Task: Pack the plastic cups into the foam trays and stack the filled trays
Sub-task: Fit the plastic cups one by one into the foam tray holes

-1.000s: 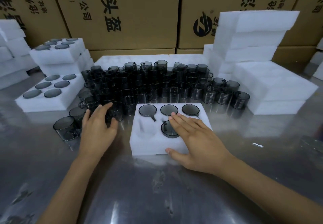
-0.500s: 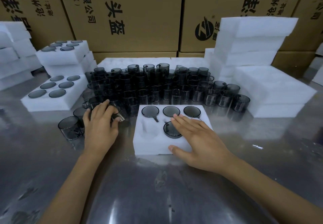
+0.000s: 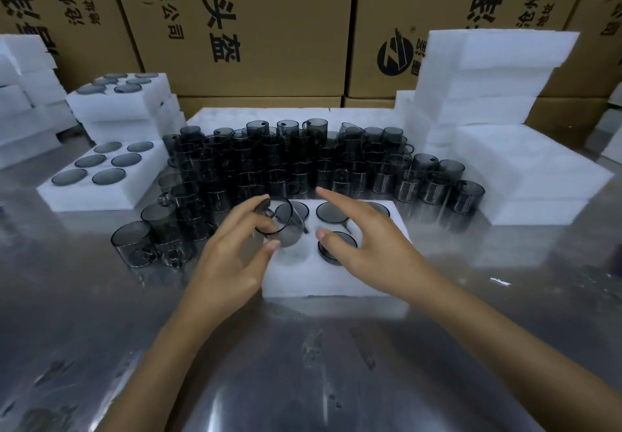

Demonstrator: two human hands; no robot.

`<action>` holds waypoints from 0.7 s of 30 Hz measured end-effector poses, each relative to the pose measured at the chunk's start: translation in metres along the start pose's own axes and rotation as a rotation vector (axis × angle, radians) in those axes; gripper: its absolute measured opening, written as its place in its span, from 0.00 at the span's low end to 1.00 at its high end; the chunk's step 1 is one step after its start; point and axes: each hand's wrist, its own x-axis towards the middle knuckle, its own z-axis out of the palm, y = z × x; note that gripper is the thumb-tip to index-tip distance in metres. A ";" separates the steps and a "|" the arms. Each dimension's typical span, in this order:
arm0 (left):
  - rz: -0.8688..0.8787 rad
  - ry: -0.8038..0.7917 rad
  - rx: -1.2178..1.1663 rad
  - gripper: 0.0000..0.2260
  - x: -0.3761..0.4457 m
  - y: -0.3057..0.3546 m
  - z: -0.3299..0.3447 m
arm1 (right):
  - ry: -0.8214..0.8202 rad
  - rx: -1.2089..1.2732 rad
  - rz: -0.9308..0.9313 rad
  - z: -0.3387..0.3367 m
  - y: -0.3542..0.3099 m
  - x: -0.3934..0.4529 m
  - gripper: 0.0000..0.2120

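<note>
Left hand pinches a tilted smoky cup over the near-left slot of the foam tray on the table, right hand hovering above, fingers spread.

Dim; glare on table; edges warped, soft.

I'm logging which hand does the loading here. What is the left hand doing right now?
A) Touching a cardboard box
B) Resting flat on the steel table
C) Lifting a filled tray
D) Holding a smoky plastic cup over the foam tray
D: the left hand grips a tilted cup above the near-left part of the foam tray, while the right hand hovers open beside it.
</note>
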 end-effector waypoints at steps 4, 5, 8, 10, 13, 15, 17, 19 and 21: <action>-0.098 -0.046 -0.202 0.19 0.000 0.002 -0.006 | -0.052 0.129 0.026 0.009 -0.009 0.011 0.28; -0.119 -0.068 -0.245 0.22 0.000 0.003 -0.007 | -0.067 0.131 0.018 0.012 -0.010 0.012 0.28; -0.176 -0.165 -0.266 0.27 -0.002 0.004 -0.005 | -0.097 0.138 0.008 0.019 -0.008 0.013 0.29; -0.200 -0.199 -0.256 0.31 -0.004 0.003 -0.005 | -0.100 0.114 -0.010 0.024 -0.005 0.011 0.28; -0.195 -0.211 -0.263 0.32 -0.004 0.001 -0.004 | -0.084 0.087 -0.053 0.028 -0.002 0.011 0.26; -0.185 -0.208 -0.282 0.32 -0.003 0.001 -0.002 | -0.072 0.064 -0.077 0.029 0.000 0.011 0.24; -0.173 -0.201 -0.304 0.30 -0.002 0.002 0.001 | -0.062 0.042 -0.080 0.030 0.002 0.010 0.21; -0.170 -0.208 -0.313 0.30 -0.001 0.002 0.003 | -0.047 0.029 -0.079 0.031 0.005 0.007 0.19; -0.172 -0.207 -0.307 0.29 -0.001 0.001 0.005 | -0.032 0.004 -0.079 0.030 0.007 0.004 0.19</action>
